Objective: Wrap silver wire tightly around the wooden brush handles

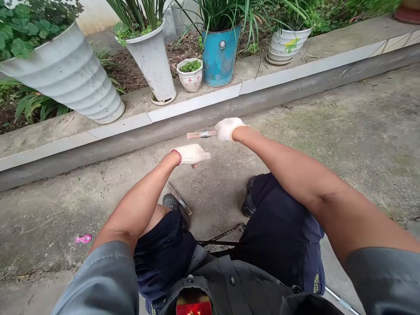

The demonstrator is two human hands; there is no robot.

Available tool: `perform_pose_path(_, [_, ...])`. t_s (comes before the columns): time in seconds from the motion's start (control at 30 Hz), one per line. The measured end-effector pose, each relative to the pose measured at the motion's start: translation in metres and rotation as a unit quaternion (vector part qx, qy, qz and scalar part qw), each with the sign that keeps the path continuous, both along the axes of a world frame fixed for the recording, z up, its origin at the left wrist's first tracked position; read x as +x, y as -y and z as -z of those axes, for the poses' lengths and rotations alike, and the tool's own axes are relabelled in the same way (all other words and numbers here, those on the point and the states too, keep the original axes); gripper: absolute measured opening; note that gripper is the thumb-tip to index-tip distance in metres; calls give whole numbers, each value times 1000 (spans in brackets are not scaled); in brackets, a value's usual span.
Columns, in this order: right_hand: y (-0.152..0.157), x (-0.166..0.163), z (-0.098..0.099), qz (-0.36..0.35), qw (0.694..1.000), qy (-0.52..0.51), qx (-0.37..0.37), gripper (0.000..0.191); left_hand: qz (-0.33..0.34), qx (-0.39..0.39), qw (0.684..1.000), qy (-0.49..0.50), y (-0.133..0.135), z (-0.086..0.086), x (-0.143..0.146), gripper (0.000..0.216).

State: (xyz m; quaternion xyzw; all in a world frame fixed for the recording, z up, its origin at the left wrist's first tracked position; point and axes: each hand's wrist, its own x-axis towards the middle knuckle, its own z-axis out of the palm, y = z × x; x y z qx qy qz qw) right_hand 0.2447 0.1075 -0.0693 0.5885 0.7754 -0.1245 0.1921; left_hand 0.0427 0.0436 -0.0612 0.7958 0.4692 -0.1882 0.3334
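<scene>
White knitted work gloves cover both hands. My right hand (pixel 227 129), close to the foot of the low wall, is closed on a wooden handle bound with wire (pixel 206 134). The handle's bare end points left; its other end is hidden by the glove. My left hand (pixel 193 154) is lower and to the left, apart from that handle. One gloved finger or thumb points right, while the others seem curled. Below them a small reddish-brown bit shows, too little to name. A second wire-bound wooden piece (pixel 180 199) lies on the concrete by my left shoe.
A low tiled ledge (pixel 197 104) runs across ahead, bearing white planters (pixel 152 65), a small patterned pot (pixel 190 75) and a blue bucket planter (pixel 219 57). A pink object (pixel 84 238) lies on the concrete at left. My knees flank the work area.
</scene>
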Motion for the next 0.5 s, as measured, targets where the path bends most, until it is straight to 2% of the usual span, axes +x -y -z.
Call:
perform_pose_path(0.13, [10, 12, -25, -10, 991, -136, -20, 41, 22, -19, 999, -25, 1, 10, 2, 70])
perform_pose_path(0.2, [25, 19, -37, -22, 977, -204, -67, 41, 5, -16, 1000, -26, -4, 11, -4, 65])
perform_pose_path(0.27, [42, 24, -43, -52, 959, -236, -148, 42, -15, -4, 1000, -22, -9, 12, -13, 55])
perform_pose_path(0.33, [60, 22, -41, -92, 941, -221, -240, 43, -18, 20, 999, -28, -13, 13, -21, 53])
perform_pose_path(0.4, [73, 13, -31, -123, 932, -159, -302, 41, -3, 43, 998, -44, -16, 14, -23, 61])
perform_pose_path(0.43, [78, 7, -24, -137, 934, -112, -310, 39, 5, 54, 997, -52, -16, 14, -23, 66])
perform_pose_path(0.5, [79, -5, -8, -152, 949, -29, -274, 33, 18, 71, 996, -56, -15, 14, -19, 70])
